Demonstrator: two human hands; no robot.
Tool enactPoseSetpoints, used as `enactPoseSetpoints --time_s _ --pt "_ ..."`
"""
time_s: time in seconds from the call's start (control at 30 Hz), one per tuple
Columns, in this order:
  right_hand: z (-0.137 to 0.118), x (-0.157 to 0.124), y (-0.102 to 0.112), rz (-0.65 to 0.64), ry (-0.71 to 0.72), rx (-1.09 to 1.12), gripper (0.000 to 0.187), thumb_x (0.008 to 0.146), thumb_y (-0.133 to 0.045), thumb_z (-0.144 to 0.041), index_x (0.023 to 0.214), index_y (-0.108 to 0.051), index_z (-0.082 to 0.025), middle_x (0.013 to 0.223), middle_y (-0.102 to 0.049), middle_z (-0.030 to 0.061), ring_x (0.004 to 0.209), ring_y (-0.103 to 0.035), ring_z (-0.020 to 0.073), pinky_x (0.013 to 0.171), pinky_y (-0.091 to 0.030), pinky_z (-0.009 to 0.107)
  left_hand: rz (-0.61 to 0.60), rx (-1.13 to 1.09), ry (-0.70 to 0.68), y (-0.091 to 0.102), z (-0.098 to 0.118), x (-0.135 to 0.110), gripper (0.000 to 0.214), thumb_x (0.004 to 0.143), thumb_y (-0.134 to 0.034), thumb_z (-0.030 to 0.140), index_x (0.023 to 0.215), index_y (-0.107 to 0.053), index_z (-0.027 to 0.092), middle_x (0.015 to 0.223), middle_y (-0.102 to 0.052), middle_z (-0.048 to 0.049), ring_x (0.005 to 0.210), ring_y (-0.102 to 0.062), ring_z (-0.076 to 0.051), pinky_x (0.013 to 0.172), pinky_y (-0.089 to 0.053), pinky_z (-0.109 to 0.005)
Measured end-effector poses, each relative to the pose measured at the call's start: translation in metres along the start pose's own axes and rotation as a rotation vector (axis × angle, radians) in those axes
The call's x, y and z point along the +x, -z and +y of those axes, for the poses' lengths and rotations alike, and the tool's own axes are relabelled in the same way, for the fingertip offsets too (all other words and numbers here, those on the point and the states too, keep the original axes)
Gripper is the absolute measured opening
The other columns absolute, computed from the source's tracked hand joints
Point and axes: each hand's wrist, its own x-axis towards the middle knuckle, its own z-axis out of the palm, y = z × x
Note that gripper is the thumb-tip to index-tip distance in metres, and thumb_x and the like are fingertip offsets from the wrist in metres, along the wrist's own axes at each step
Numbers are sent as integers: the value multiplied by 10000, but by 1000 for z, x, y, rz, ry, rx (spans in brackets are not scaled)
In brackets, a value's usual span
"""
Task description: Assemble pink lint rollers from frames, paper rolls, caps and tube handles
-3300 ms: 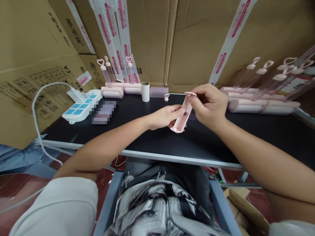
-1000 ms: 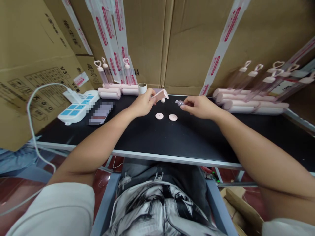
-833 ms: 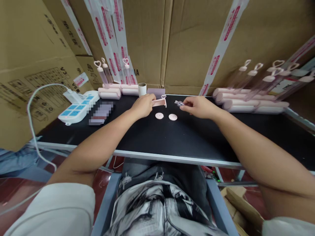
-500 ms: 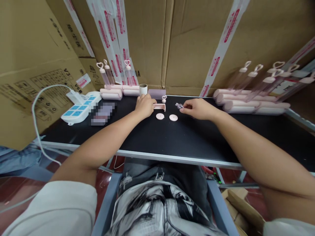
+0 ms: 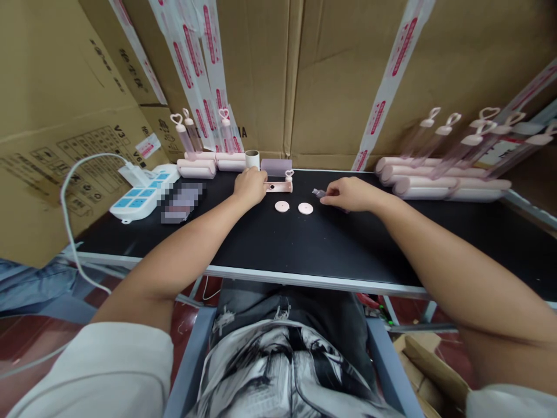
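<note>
My left hand (image 5: 251, 187) is closed around the left end of a pale pink trough-shaped shell (image 5: 282, 187), with a dark round spot visible on its inner face. Farther right, my right hand (image 5: 349, 194) pinches a small clear purplish tube (image 5: 319, 193), its tip pointing left and much of it hidden by the fingers. In front of the shell two flat pink discs, a left disc (image 5: 282, 206) and a right disc (image 5: 305, 208), lie apart on the black tabletop. Just behind the shell stands a pink heart-shaped loop cap (image 5: 289, 175).
Behind my left hand are a white cylinder (image 5: 252, 159) and a purple translucent piece (image 5: 276, 167). Pink cylinders with upright heart-topped tubes stand at left (image 5: 195, 168) and right (image 5: 429, 188). A power strip (image 5: 138, 197) lies left; cardboard (image 5: 331, 87) walls the back.
The pink shell has rolled in my left hand, so its inner face with the dark spot now shows. My right hand's tube has shifted slightly right and tilted down.
</note>
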Motion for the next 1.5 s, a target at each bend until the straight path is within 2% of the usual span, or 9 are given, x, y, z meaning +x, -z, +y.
enactPoseSetpoints --time_s 0.17,0.3,0.5,0.6,0.7,0.77,1.03,1.27,1.5 --pt "4 3 0 -27 -14 -82 275 906 -722 -498 926 -773 -229 926 -810 62 875 -734 256 712 -462 334 -22 -135 35 -1 2 0 252 985 -681 410 1085 -774 199 1186 -708 -141 1057 -684 -307 854 -519 -400" --pt "6 4 0 -2 1 -83 318 916 -703 -506 1027 -778 -218 1031 -812 90 939 -738 286 757 -492 358 -53 -209 -92 4 7 -3 201 995 -633 295 1093 -774 190 1173 -727 -121 1055 -686 -269 928 -523 -389" --pt "5 0 -5 125 381 -24 450 861 -766 -538 1182 -781 -224 1369 -698 146 1283 -629 386 1101 -487 505 -79 -174 -258 11 13 -9 260 1017 -549 221 1141 -772 175 1229 -743 -125 1120 -694 -262 1001 -522 -387" --pt "-3 -3 -11 147 445 26 525 806 -833 -541 1241 -765 -254 1484 -619 155 1395 -541 434 1162 -441 595 -117 -124 -314 16 10 -10 318 1020 -506 190 1186 -777 188 1252 -771 -109 1169 -700 -272 1016 -514 -393" --pt "-10 -3 -17 201 497 88 767 817 -839 -543 1498 -618 -268 1594 -534 170 1459 -486 438 1190 -414 623 -199 -111 -400 23 5 -12 319 1022 -527 215 1225 -772 198 1251 -794 -83 1164 -711 -259 1020 -505 -374" --pt "-12 -2 -21 207 513 102 813 853 -814 -549 1572 -559 -268 1626 -513 179 1469 -480 438 1192 -407 629 -229 -118 -462 29 3 -15 315 1029 -546 258 1236 -773 190 1238 -797 -86 1156 -712 -255 1020 -498 -364" --pt "-18 9 -32 186 536 31 402 970 -717 -478 1281 -785 -233 1442 -685 157 1301 -613 385 1088 -475 536 -290 -75 -533 43 15 -27 317 941 -712 465 1142 -828 250 1108 -767 -61 975 -711 -228 817 -455 -315" --pt "-39 14 -37 249 427 -76 363 1011 -688 -488 1160 -772 -168 1296 -746 159 1132 -671 335 960 -496 415 -267 -55 -475 33 9 -23 300 980 -636 424 1139 -831 261 1147 -715 -72 944 -688 -221 826 -453 -324" --pt "-52 14 -41 285 367 -167 404 1068 -577 -528 1186 -723 -171 1279 -761 170 1113 -678 348 891 -480 417 -282 -59 -441 32 5 -19 268 952 -657 409 1087 -802 230 1144 -702 -85 954 -677 -228 857 -471 -333"
